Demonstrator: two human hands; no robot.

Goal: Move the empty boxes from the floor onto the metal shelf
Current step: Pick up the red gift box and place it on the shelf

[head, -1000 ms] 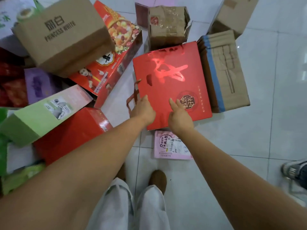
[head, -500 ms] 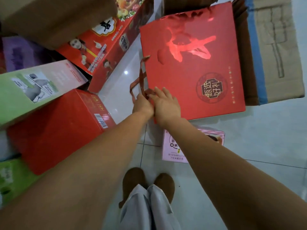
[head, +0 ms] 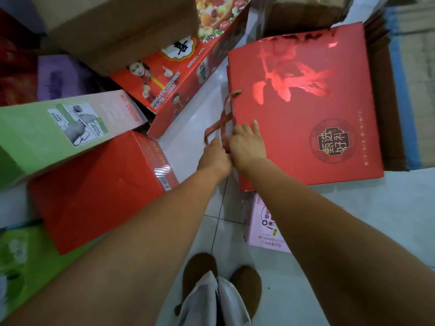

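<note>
A flat red gift box with a glossy red pattern and a dark round emblem lies on the tiled floor ahead of me. Red ribbon handles stick out from its left edge. My left hand and my right hand meet at that edge, both with fingers closed around the ribbon handles. My right hand's fingertips also rest on the box's top face. The metal shelf is not in view.
Boxes crowd the left: a plain red box, a green and pink box, a red snack box, a brown carton. A cardboard box with blue tape lies right. A pink packet lies near my brown shoes.
Both hands slid left from the box's near edge to its ribbon handles and closed on them. My view has dropped closer to the floor.
</note>
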